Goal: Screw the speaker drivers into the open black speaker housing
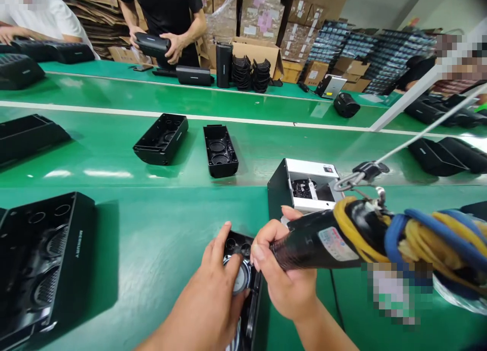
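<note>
My right hand [283, 270] is wrapped round a black electric screwdriver [319, 239] that points down to the left at a black speaker housing [247, 290] lying on the green table. My left hand [218, 285] rests on that housing, its fingers pressed on a round silver speaker driver [241, 277] set in it. Yellow and blue cables [418, 234] coil round the tool's rear end, and a metal hook with a cord [361, 176] hangs it from above.
A small black and white box [304, 186] stands just behind my hands. Several black housings lie on the green belt [133, 153], one large at front left [41, 259]. Across the belt a person in black holds a speaker [152, 44]. Cardboard boxes [262, 16] stack behind.
</note>
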`<state>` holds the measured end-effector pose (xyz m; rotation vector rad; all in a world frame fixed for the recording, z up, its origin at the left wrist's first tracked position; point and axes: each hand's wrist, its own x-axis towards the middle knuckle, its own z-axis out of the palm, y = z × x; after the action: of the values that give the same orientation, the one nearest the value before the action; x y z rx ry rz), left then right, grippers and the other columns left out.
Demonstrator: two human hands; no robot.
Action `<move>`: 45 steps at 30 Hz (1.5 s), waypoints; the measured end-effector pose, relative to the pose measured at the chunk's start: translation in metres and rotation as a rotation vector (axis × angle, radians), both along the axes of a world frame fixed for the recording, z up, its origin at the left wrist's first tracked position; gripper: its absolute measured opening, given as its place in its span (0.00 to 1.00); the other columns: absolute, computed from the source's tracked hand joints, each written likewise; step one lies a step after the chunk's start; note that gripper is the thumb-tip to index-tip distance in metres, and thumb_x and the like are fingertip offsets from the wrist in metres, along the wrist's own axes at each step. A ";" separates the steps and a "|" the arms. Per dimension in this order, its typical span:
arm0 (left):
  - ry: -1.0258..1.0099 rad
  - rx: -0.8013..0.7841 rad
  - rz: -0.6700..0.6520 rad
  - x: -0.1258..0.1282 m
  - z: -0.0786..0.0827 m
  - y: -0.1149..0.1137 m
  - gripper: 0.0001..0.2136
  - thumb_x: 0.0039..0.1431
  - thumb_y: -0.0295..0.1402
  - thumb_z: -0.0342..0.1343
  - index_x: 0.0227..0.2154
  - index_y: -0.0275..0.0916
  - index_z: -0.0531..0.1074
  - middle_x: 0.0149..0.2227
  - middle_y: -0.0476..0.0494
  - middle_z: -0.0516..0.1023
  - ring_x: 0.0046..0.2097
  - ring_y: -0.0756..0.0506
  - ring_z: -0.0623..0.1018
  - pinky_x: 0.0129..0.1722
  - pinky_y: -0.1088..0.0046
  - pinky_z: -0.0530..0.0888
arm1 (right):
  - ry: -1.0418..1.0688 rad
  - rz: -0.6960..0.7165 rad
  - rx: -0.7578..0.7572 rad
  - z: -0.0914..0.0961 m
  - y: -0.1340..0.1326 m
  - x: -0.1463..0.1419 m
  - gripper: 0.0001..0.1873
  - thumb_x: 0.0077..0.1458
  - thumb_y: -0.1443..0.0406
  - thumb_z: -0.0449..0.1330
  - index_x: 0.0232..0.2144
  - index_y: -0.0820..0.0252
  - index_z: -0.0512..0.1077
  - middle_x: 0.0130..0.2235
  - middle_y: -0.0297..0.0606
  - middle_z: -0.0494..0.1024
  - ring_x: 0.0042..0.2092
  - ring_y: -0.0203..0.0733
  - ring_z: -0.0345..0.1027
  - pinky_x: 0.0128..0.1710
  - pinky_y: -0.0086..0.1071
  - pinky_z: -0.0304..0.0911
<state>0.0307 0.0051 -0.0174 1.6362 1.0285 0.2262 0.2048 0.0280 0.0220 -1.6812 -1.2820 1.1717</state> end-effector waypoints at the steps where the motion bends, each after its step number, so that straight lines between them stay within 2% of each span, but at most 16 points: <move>1: 0.005 0.006 -0.013 -0.002 0.001 0.001 0.15 0.71 0.26 0.50 0.56 0.35 0.75 0.80 0.14 0.52 0.83 0.25 0.51 0.70 0.42 0.77 | -0.002 -0.010 0.015 0.000 0.001 0.000 0.02 0.72 0.62 0.66 0.42 0.49 0.77 0.35 0.35 0.74 0.34 0.45 0.70 0.33 0.41 0.74; 4: 0.041 0.064 -0.093 -0.004 0.006 0.005 0.20 0.71 0.24 0.48 0.61 0.30 0.74 0.76 0.10 0.62 0.82 0.21 0.51 0.70 0.37 0.76 | -0.007 -0.013 0.043 0.001 0.003 -0.001 0.02 0.72 0.62 0.66 0.44 0.50 0.76 0.33 0.33 0.72 0.35 0.45 0.71 0.33 0.40 0.73; 7: 0.061 0.139 -0.195 -0.001 0.009 0.010 0.24 0.68 0.22 0.48 0.65 0.27 0.73 0.70 0.13 0.72 0.80 0.17 0.50 0.69 0.30 0.75 | 0.030 -0.019 0.055 0.003 0.007 -0.002 0.11 0.72 0.64 0.66 0.54 0.48 0.74 0.34 0.32 0.73 0.34 0.43 0.70 0.32 0.39 0.72; 9: 0.077 0.161 -0.224 0.002 0.010 0.013 0.26 0.68 0.22 0.47 0.67 0.26 0.72 0.68 0.15 0.75 0.80 0.16 0.51 0.68 0.30 0.76 | 0.070 -0.030 0.035 0.004 0.012 -0.003 0.16 0.71 0.65 0.67 0.58 0.47 0.72 0.34 0.30 0.72 0.33 0.42 0.70 0.31 0.38 0.71; 10: 0.087 0.159 -0.226 0.003 0.010 0.013 0.26 0.68 0.22 0.47 0.68 0.26 0.72 0.68 0.15 0.75 0.80 0.16 0.53 0.68 0.30 0.76 | 0.081 -0.033 0.013 0.004 0.015 -0.005 0.15 0.71 0.65 0.67 0.57 0.47 0.72 0.34 0.29 0.72 0.32 0.41 0.70 0.31 0.37 0.71; 12: 0.100 0.147 -0.213 0.005 0.009 0.013 0.28 0.68 0.24 0.48 0.70 0.27 0.69 0.71 0.16 0.72 0.80 0.16 0.55 0.69 0.31 0.76 | 0.094 -0.004 -0.046 0.004 0.023 -0.008 0.06 0.72 0.64 0.66 0.48 0.51 0.73 0.33 0.28 0.72 0.31 0.38 0.68 0.31 0.35 0.71; 15: 0.099 0.103 -0.151 0.007 0.005 0.009 0.34 0.67 0.25 0.51 0.76 0.30 0.61 0.77 0.18 0.63 0.81 0.19 0.54 0.72 0.34 0.73 | 0.082 0.042 -0.114 0.005 0.034 -0.012 0.07 0.69 0.64 0.68 0.40 0.53 0.71 0.33 0.27 0.72 0.29 0.34 0.67 0.34 0.33 0.73; 16: 0.095 0.082 -0.129 0.006 0.004 0.007 0.36 0.66 0.25 0.52 0.77 0.32 0.60 0.79 0.19 0.59 0.81 0.20 0.53 0.73 0.36 0.72 | 0.075 0.048 -0.122 0.005 0.037 -0.014 0.08 0.68 0.65 0.68 0.42 0.53 0.72 0.32 0.26 0.73 0.29 0.34 0.67 0.37 0.33 0.74; 18: 0.084 0.042 -0.107 0.006 0.004 0.005 0.37 0.65 0.25 0.54 0.78 0.35 0.60 0.82 0.23 0.52 0.82 0.21 0.52 0.75 0.39 0.70 | 0.071 0.048 -0.120 0.005 0.039 -0.015 0.16 0.65 0.67 0.70 0.51 0.51 0.72 0.33 0.24 0.74 0.30 0.34 0.68 0.41 0.33 0.76; 20: 0.077 0.005 -0.102 0.006 0.005 0.003 0.37 0.65 0.26 0.55 0.78 0.37 0.60 0.83 0.25 0.48 0.83 0.23 0.52 0.76 0.41 0.70 | 0.112 0.053 -0.111 0.005 0.037 -0.014 0.25 0.65 0.69 0.69 0.59 0.47 0.69 0.33 0.24 0.75 0.30 0.35 0.69 0.39 0.32 0.75; 22: 0.085 -0.032 -0.092 0.005 0.006 0.004 0.36 0.65 0.26 0.55 0.76 0.38 0.63 0.84 0.27 0.46 0.83 0.24 0.53 0.75 0.43 0.72 | 0.158 0.060 -0.107 0.004 0.034 -0.013 0.29 0.66 0.70 0.69 0.62 0.43 0.66 0.33 0.23 0.75 0.30 0.36 0.69 0.34 0.31 0.72; 26: 0.106 -0.100 -0.071 0.006 0.008 0.005 0.36 0.64 0.25 0.58 0.76 0.41 0.64 0.85 0.31 0.44 0.81 0.26 0.59 0.71 0.45 0.77 | 0.196 0.063 -0.103 0.001 0.031 -0.013 0.28 0.65 0.71 0.68 0.61 0.43 0.67 0.33 0.24 0.72 0.30 0.36 0.67 0.32 0.32 0.69; 31: 0.139 -0.083 -0.054 0.009 0.006 0.002 0.42 0.63 0.25 0.61 0.79 0.44 0.57 0.85 0.34 0.41 0.82 0.27 0.58 0.72 0.43 0.77 | 0.267 0.088 -0.135 -0.003 0.037 -0.012 0.19 0.66 0.71 0.68 0.54 0.48 0.70 0.36 0.25 0.74 0.33 0.34 0.67 0.42 0.32 0.71; 36: 0.195 -0.158 -0.083 0.012 0.011 0.007 0.39 0.62 0.24 0.63 0.76 0.46 0.63 0.86 0.41 0.37 0.82 0.29 0.57 0.74 0.47 0.75 | 0.326 0.065 -0.136 -0.003 0.032 -0.007 0.25 0.67 0.70 0.68 0.58 0.45 0.65 0.32 0.22 0.70 0.30 0.34 0.62 0.32 0.29 0.63; 42: 0.227 -0.191 -0.124 0.011 0.016 0.014 0.29 0.65 0.25 0.61 0.69 0.42 0.72 0.86 0.39 0.35 0.81 0.26 0.59 0.70 0.42 0.78 | 0.357 0.018 -0.107 -0.006 0.020 0.002 0.28 0.70 0.68 0.68 0.62 0.39 0.62 0.35 0.22 0.70 0.29 0.33 0.61 0.30 0.29 0.62; 45: 0.222 -0.180 -0.109 0.011 0.015 0.013 0.29 0.65 0.26 0.61 0.69 0.43 0.72 0.86 0.39 0.36 0.81 0.26 0.59 0.68 0.43 0.80 | 0.359 0.024 -0.097 -0.007 0.020 0.001 0.25 0.69 0.68 0.68 0.60 0.41 0.65 0.34 0.22 0.70 0.29 0.33 0.61 0.30 0.29 0.62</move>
<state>0.0413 0.0178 -0.0024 1.5708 1.0889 -0.1208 0.2057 0.0482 0.0152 -1.4404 -1.0377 1.4914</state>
